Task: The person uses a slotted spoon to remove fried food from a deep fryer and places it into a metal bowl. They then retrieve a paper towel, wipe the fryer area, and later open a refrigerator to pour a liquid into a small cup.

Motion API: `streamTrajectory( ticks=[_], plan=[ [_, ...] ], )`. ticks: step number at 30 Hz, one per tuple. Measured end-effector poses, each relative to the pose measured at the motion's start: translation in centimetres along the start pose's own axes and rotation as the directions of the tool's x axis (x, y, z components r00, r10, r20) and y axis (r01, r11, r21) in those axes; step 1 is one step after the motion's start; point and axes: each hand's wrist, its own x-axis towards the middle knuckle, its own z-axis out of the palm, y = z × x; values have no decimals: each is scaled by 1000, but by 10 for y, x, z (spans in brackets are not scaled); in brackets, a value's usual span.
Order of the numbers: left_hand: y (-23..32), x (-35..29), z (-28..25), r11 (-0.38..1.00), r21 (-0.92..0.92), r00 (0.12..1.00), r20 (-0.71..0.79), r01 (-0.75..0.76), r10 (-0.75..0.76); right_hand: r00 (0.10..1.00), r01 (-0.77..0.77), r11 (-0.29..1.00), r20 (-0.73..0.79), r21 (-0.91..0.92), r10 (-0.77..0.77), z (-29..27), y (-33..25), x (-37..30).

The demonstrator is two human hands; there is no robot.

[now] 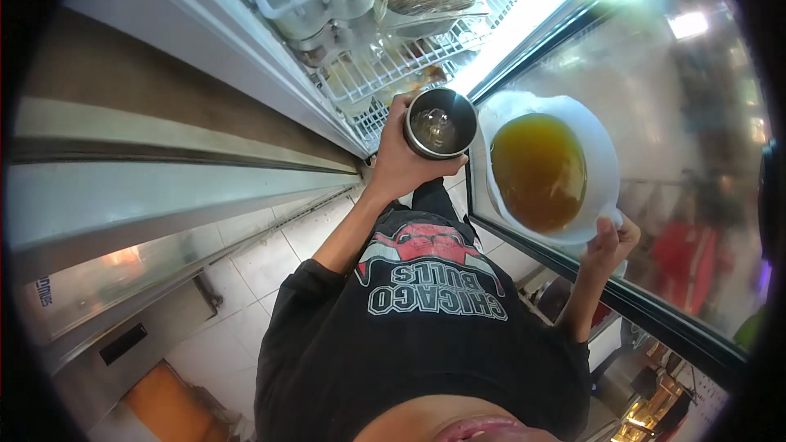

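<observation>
My left hand [403,155] is wrapped round a dark metal tumbler [441,123]. Clear ice or liquid glints at the bottom of it. To its right, my right hand [609,244] grips the handle of a white plastic jug [602,160], whose fingers close at its lower right side. Amber-brown liquid [539,172] fills much of the jug, and its surface reaches towards the rim on the tumbler's side. The jug and the tumbler are close together, with a small gap between their rims; no stream of liquid shows.
An open fridge stands ahead, with white wire shelves [393,65] holding clear containers and a wrapped package [430,4]. Its glass door [655,106] with a black frame is right behind the jug. A pale counter-like edge [164,188] runs along the left, above a white tiled floor [270,258].
</observation>
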Motion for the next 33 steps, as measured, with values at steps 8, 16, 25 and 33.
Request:
streamTrajectory(
  ticks=[8, 16, 25, 33],
  plan=[
    [9, -9, -1, 997, 81, 999, -31, 20, -17, 991, 88, 989, 112, -122, -75, -10, -17, -9],
    [-2, -26, 2, 1000, 17, 996, -93, -2, 4, 981, 66, 953, 196, -294, -7, -33, -28, -9],
    [-3, -34, 5, 988, 151, 998, -53, -28, 36, 944, 92, 961, 329, -259, -2, -31, -43, -2],
    [-1, -38, 8, 991, 132, 998, -61, -22, 30, 956, 22, 952, 287, -305, 70, -31, -49, -3]
  ],
)
